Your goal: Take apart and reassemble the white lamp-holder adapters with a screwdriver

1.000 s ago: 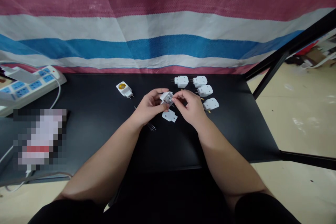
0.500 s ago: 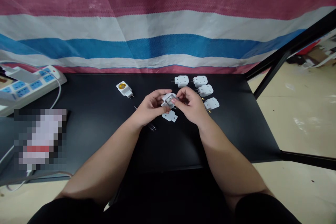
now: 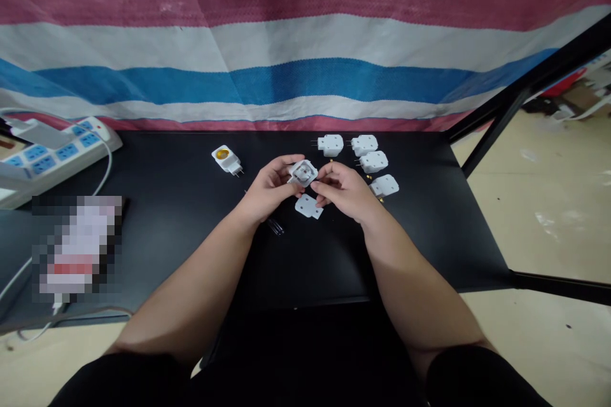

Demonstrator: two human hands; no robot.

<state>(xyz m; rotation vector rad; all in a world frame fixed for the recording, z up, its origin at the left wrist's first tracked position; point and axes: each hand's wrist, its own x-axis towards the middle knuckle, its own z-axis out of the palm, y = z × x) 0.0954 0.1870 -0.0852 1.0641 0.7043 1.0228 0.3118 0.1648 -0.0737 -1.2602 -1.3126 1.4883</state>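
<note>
White casing (image 3: pixel 303 173): has turned since the earlier frame, open cavity now facing the camera; held above the black table (image 3: pixel 167 216), between both hands.
Right hand (image 3: pixel 347 192): thumb has drawn back from the cavity to the casing's right edge; fingers curled, nearly closed; whether they grip, cannot tell.
Left hand (image 3: pixel 268 189): closed on the casing's left side.
Cover plate (image 3: pixel 308 205): flat on the table, just nearer than the casing.
Metal pins (image 3: pixel 275 227): loose, near the left wrist.
White plugs (image 3: pixel 330 145): four, beyond and beside the right hand.
Yellow-centred plug (image 3: pixel 226 160): left of the hands.
</note>
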